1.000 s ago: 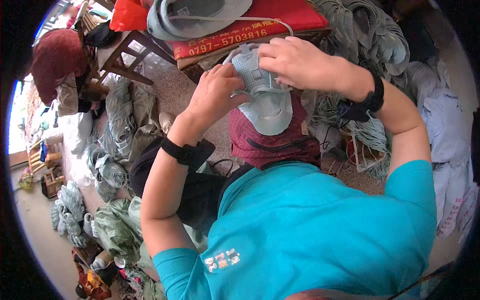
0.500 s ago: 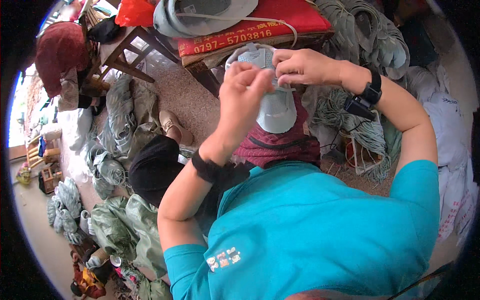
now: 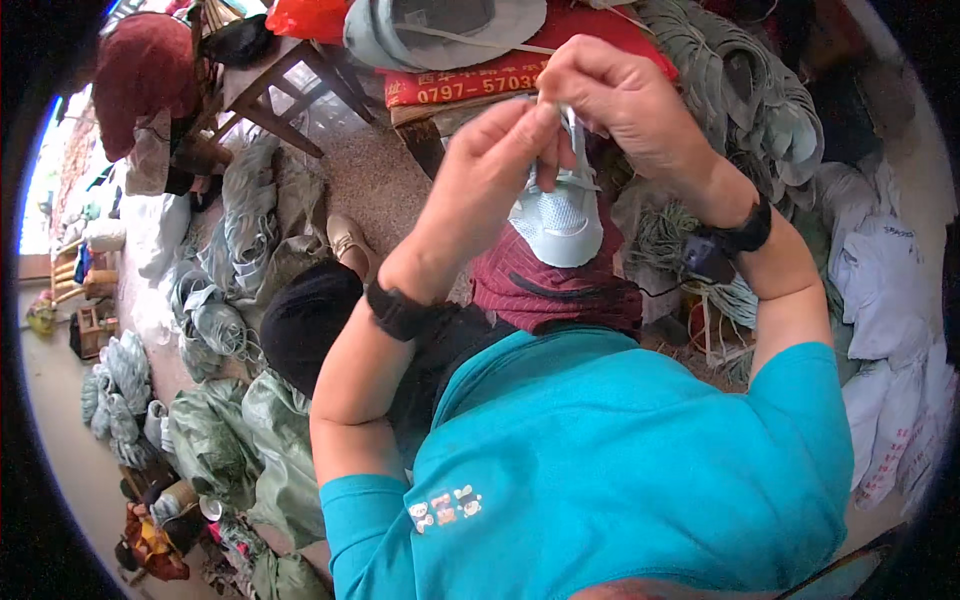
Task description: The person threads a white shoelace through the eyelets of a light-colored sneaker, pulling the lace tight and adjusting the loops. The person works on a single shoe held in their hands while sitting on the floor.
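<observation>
A pale grey-blue mesh shoe upper [image 3: 560, 235] rests over my lap on dark red cloth [image 3: 530, 285], its rounded toe toward me. Above it, my left hand [image 3: 505, 150] is closed in a pinch, thumb against fingers. My right hand [image 3: 620, 95] is pinched too, its fingertips meeting the left thumb. A thin whitish shoelace [image 3: 572, 122] shows under the joined fingertips and runs down to the upper. The fingers hide its end and much of the upper's opening.
Just ahead, a wooden bench [image 3: 415, 115] with a red cover bears more grey uppers [image 3: 450, 25]. Bundled uppers [image 3: 745, 90] hang at the right, near white sacks [image 3: 885, 290]. On the left are a wooden stool [image 3: 270, 85] and green sacks [image 3: 215, 430].
My right hand has risen up and away from the upper, and its fingertips now meet the left hand's. The upper's toe has turned slightly to the right.
</observation>
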### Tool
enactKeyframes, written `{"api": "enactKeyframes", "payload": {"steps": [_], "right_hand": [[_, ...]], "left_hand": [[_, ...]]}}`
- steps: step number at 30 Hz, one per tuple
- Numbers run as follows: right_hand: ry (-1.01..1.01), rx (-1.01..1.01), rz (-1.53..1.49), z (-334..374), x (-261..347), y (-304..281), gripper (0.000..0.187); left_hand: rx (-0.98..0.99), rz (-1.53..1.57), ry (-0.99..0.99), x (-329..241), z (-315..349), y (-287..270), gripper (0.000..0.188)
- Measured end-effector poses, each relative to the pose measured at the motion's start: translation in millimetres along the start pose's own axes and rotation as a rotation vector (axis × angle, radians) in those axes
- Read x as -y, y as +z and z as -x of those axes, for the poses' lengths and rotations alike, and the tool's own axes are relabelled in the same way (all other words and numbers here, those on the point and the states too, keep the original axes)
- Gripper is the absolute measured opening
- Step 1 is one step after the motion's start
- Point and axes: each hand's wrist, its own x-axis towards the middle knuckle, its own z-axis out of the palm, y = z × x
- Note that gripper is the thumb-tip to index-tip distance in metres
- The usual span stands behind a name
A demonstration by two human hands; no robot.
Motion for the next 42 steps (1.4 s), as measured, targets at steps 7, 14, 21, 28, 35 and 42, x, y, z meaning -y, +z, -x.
{"api": "enactKeyframes", "payload": {"steps": [7,14,21,28,35,42], "right_hand": [[-0.169,0.059,-0.031,11.9,15.1,36.1,0.030],[0.253,0.084,-0.277,8.5,-1.7,16.5,0.023],[0.519,-0.434,-0.823,0.1,-96.1,-92.8,0.017],[0.548,-0.725,-0.823,26.2,-147.7,-229.9,0.010],[0.214,-0.554,0.391,115.6,-206.0,-419.9,0.006],[0.504,-1.000,-0.806,82.5,-164.3,-344.7,0.012]], "left_hand": [[-0.013,0.087,0.401,-83.5,0.0,15.2,0.034],[-0.487,-0.021,0.249,-24.4,7.9,-51.3,0.031],[-0.269,-0.972,0.164,83.1,51.9,-47.1,0.010],[-0.248,-1.051,0.203,84.4,50.7,-44.1,0.016],[-0.250,-1.092,0.323,67.6,30.3,-50.0,0.011],[-0.648,-0.026,0.041,14.5,52.2,-137.1,0.032]]}}
